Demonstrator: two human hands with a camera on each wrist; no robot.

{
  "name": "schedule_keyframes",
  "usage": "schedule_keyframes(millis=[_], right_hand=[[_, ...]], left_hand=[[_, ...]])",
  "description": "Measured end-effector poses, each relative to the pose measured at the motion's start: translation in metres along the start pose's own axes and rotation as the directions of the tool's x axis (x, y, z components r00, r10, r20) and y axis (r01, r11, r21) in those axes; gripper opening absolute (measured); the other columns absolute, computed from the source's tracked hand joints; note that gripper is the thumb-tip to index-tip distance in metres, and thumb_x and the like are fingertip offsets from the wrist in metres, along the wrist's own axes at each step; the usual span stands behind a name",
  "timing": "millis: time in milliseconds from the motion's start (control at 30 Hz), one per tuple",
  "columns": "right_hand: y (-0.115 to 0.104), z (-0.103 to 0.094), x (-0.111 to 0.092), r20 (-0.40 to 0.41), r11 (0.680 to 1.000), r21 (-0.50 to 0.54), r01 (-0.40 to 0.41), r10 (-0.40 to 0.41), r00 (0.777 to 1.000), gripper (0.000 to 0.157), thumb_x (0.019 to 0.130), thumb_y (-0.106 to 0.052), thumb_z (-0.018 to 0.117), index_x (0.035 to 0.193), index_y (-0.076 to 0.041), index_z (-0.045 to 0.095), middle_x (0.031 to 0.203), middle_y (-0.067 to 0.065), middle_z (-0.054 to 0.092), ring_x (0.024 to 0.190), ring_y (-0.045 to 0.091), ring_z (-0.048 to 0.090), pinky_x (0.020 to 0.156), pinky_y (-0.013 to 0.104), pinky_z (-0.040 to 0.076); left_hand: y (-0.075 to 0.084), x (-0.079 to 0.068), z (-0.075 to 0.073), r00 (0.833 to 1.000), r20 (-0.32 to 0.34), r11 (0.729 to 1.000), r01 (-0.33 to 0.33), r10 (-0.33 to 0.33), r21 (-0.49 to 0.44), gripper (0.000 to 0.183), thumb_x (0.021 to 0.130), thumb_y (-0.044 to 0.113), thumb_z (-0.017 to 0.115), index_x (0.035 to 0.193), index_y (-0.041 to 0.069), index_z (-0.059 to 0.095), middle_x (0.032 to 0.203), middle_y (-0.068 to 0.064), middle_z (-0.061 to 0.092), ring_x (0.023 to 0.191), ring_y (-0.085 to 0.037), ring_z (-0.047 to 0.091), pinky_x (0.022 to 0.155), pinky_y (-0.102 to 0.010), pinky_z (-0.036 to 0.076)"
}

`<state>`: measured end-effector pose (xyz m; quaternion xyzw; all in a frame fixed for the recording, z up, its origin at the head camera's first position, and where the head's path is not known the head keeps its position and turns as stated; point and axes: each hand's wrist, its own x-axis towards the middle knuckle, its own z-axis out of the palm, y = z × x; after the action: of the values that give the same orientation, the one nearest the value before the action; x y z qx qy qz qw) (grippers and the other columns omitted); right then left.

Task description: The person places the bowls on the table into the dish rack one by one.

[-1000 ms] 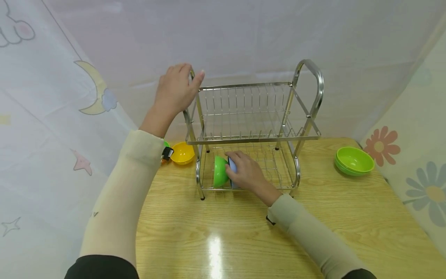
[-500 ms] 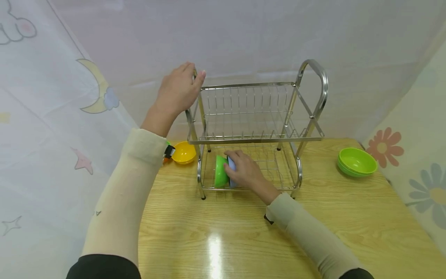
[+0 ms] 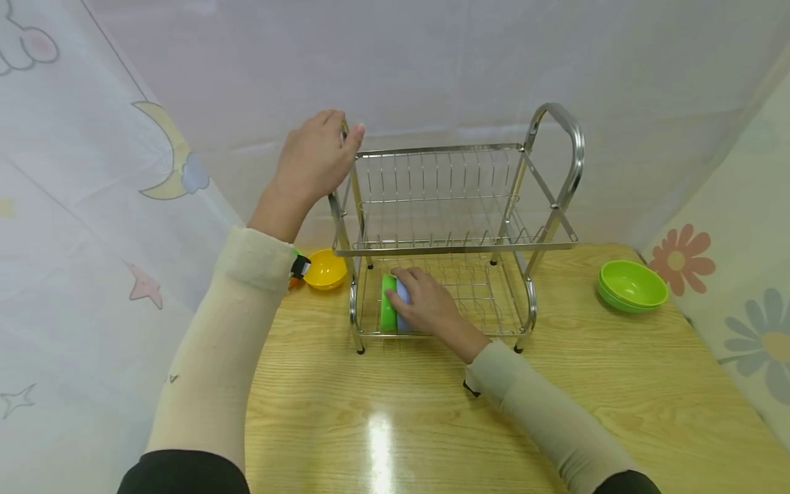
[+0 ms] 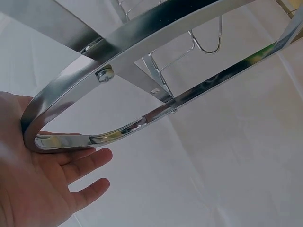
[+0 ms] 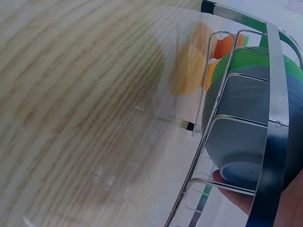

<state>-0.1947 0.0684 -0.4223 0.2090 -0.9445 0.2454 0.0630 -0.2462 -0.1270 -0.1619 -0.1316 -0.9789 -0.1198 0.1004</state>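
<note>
A chrome two-tier dish rack [image 3: 457, 251] stands on the table. My left hand [image 3: 315, 158] rests on its left handle; in the left wrist view the palm lies against the handle's bend [image 4: 33, 127], the fingers reaching out beyond it. On the lower tier, a green bowl [image 3: 387, 305] stands on its side near the left end. My right hand [image 3: 428, 302] grips a blue bowl [image 3: 404, 325], also on its side, directly against the green one. The right wrist view shows the blue bowl's base [image 5: 236, 137] behind the rack's wires, with fingers beneath.
Two stacked green bowls [image 3: 631, 285] sit at the table's right. Behind the rack's left side is a yellow bowl [image 3: 325, 269], with orange and green items partly hidden by my left sleeve. Printed cloth [image 3: 432, 75] hangs behind the table.
The blue bowl has moved left with my right hand, closing up against the green bowl. My left hand stays on the handle. The head view has shifted slightly.
</note>
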Motion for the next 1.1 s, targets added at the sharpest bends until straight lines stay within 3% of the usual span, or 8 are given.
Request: schedule_keyframes(millis=[233,600,733,967,1100], right_hand=[[0.001,0.003,0.001,0.014,1.000,0.022,-0.010,0.010,1.000,0.058,0.105,-0.055,0.041,0.151,-0.022,0.045,0.143,0.012,0.054,0.115,0.031,0.060,0.080,0.046,0.056],[-0.004,0.003,0.001,0.041,0.998,0.069,-0.013,0.011,0.999,0.059,0.106,-0.058,0.034,0.150,-0.021,0.047,0.145,0.012,0.053,0.122,0.033,0.058,0.087,0.052,0.055],[-0.005,0.001,0.000,0.057,0.995,0.096,-0.021,0.016,0.998,0.062,0.106,-0.060,0.030,0.152,-0.021,0.045,0.147,0.011,0.051,0.125,0.033,0.057,0.092,0.054,0.053],[-0.004,-0.006,-0.005,0.107,0.982,0.176,-0.069,0.051,0.993,0.065,0.106,-0.059,0.029,0.156,-0.019,0.037,0.153,0.009,0.045,0.119,0.029,0.055,0.091,0.050,0.052],[-0.004,-0.013,-0.010,0.106,0.980,0.189,-0.066,0.047,0.993,0.066,0.107,-0.057,0.029,0.157,-0.016,0.035,0.157,0.013,0.041,0.129,0.033,0.051,0.096,0.054,0.051]], left_hand=[[0.003,0.004,-0.002,1.000,-0.012,0.999,0.022,-0.021,0.023,0.077,0.106,0.058,0.021,0.159,0.002,0.026,0.164,-0.015,0.029,0.150,-0.033,0.031,0.121,-0.053,0.028],[0.001,0.002,-0.005,0.996,0.079,0.999,0.035,-0.032,-0.030,0.074,0.107,0.055,0.019,0.163,0.006,0.013,0.170,-0.006,0.009,0.157,-0.023,0.009,0.126,-0.043,0.013],[0.002,0.001,-0.006,0.996,0.085,0.999,0.042,-0.041,-0.017,0.073,0.107,0.055,0.018,0.163,0.007,0.012,0.170,-0.005,0.008,0.157,-0.022,0.008,0.126,-0.044,0.013],[0.005,0.001,-0.003,0.996,0.074,0.999,0.049,-0.049,-0.006,0.072,0.107,0.054,0.018,0.163,0.007,0.013,0.170,-0.004,0.009,0.157,-0.022,0.010,0.126,-0.044,0.014],[0.006,0.000,-0.002,0.996,0.069,0.999,0.049,-0.048,-0.002,0.072,0.107,0.053,0.018,0.163,0.007,0.012,0.170,-0.004,0.008,0.157,-0.022,0.011,0.126,-0.044,0.015]])
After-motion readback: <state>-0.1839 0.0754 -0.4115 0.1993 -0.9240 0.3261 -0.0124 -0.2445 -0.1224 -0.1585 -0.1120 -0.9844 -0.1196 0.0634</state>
